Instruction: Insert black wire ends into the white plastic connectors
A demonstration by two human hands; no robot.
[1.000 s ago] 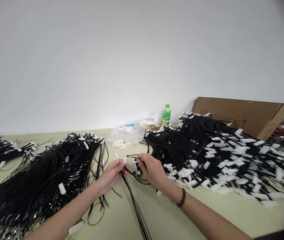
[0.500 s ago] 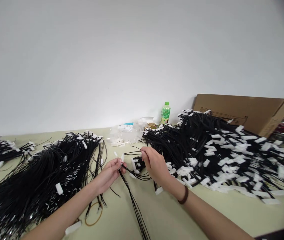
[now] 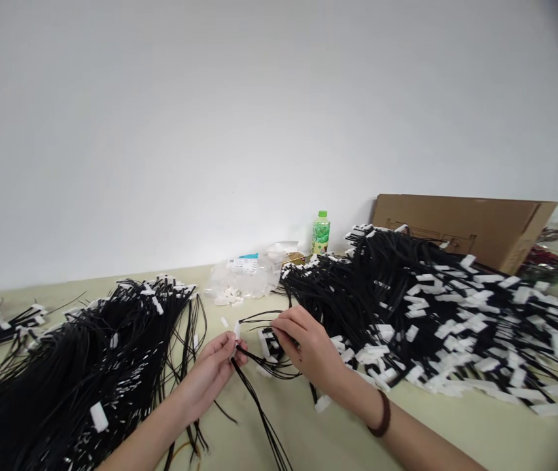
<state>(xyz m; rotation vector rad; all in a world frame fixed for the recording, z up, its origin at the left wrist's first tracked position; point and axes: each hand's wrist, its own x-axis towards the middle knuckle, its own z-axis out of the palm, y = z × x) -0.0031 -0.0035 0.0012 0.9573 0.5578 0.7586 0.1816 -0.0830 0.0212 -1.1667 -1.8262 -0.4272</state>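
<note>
Near the middle of the table, my left hand (image 3: 217, 366) is closed on a white plastic connector (image 3: 237, 330) with black wires running from it. Some of these black wires (image 3: 261, 409) trail down toward the front edge, while others loop to the right. My right hand (image 3: 303, 340), to the right of the connector, has its thumb and forefinger pinched on the end of a thin black wire (image 3: 263, 327). The wire's tip points left toward the connector. A small loose white connector (image 3: 224, 322) lies just behind my left hand.
Heaps of black wires lie on the left (image 3: 106, 353) and, with white connectors, on the right (image 3: 396, 288). Behind stand a clear plastic bag (image 3: 244, 278) of white connectors, a green-capped bottle (image 3: 320, 233) and a cardboard box (image 3: 460, 226) against the wall (image 3: 161, 131).
The view has shifted slightly, so things sit lower in it. My right hand has come a little closer to the connector. My left hand keeps its hold.
</note>
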